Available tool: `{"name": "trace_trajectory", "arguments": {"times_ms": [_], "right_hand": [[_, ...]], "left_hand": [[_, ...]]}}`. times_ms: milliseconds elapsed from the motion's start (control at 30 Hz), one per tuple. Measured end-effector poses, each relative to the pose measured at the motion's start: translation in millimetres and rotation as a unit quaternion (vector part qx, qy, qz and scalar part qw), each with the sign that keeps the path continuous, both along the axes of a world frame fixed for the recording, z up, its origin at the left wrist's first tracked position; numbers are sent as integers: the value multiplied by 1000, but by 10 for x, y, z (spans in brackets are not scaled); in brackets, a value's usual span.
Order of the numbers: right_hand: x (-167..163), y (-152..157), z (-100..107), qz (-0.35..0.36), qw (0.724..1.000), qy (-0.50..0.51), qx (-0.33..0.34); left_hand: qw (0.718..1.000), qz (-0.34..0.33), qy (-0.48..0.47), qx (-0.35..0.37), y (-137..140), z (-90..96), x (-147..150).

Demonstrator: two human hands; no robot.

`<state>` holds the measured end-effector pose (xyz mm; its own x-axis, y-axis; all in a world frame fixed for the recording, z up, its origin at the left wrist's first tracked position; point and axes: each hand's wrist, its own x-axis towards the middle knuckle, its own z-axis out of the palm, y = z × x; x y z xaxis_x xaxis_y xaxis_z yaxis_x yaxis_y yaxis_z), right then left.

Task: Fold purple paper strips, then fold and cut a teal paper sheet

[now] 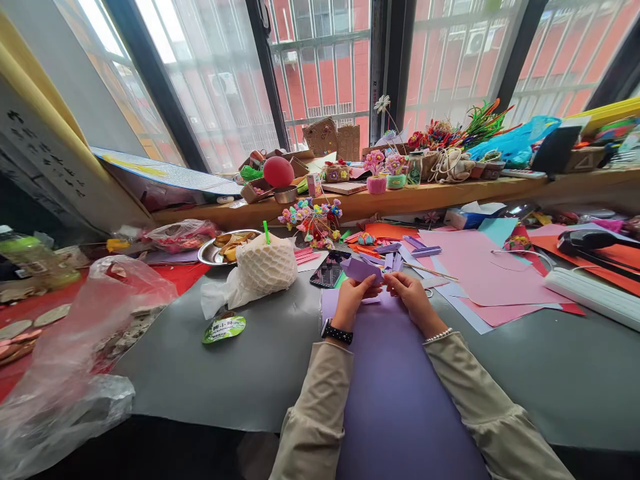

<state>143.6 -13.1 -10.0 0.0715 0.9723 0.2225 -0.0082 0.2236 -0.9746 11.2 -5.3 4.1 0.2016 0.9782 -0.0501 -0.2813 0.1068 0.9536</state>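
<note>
From here I see my left forearm [316,405] and right forearm [493,403], both sleeved, reaching forward and angling inward. My left hand [356,298] pinches between thumb and curled fingers; my right hand [411,295] pinches at its fingertips, the 2 hands close together.

Smooth grey tabletop [280,373]: long purple paper sheet [395,393], white foam-net-wrapped bundle [265,267] with green straw [266,231], green-and-white oval label [224,329]
Brown wooden ledge [430,197]: small pink pot [377,184] of pink flowers [374,161]
</note>
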Motion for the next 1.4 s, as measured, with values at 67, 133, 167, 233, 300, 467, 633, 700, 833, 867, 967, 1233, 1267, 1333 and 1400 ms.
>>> {"name": "trace_trajectory", "arguments": {"times_ms": [67,133,167,233,300,467,633,700,833,867,967,1233,1267,1333,1400], "right_hand": [[3,2,0,-5,1000,16,-6],[5,3,1,-8,1000,24,-5],[6,3,2,-7,1000,22,-3],[6,1,5,-3,1000,12,-4],[3,-2,8,-2,1000,5,-7],[-3,-17,13,3,1000,8,-10],[3,-9,6,3,1000,-3,-7],[6,1,-4,7,1000,-2,-3],[6,12,-21,12,1000,5,2],[5,11,-23,13,1000,7,3],[4,7,-22,15,1000,10,2],[9,4,-17,6,1000,0,5],[7,2,-13,5,1000,-2,6],[3,-5,-4,7,1000,-4,6],[-1,-13,6,9,1000,-3,5]], "left_hand": [[1000,3,4,-1,3,-7,3],[1000,2,11,1,3,-11,5],[1000,0,16,3,2,-11,5],[1000,-6,25,5,-3,-7,7],[999,-10,35,6,-11,1,9],[999,-13,43,8,-24,19,13],[999,-15,44,7,-25,14,15],[999,-16,43,10,-26,11,14],[999,-20,38,12,-25,5,11],[999,-22,38,12,-23,4,11],[999,-22,43,10,-19,1,11],[998,-15,53,7,-27,18,19],[998,-12,55,6,-28,18,20],[998,-8,57,3,-29,15,21],[998,-10,56,2,-26,8,22]]}}
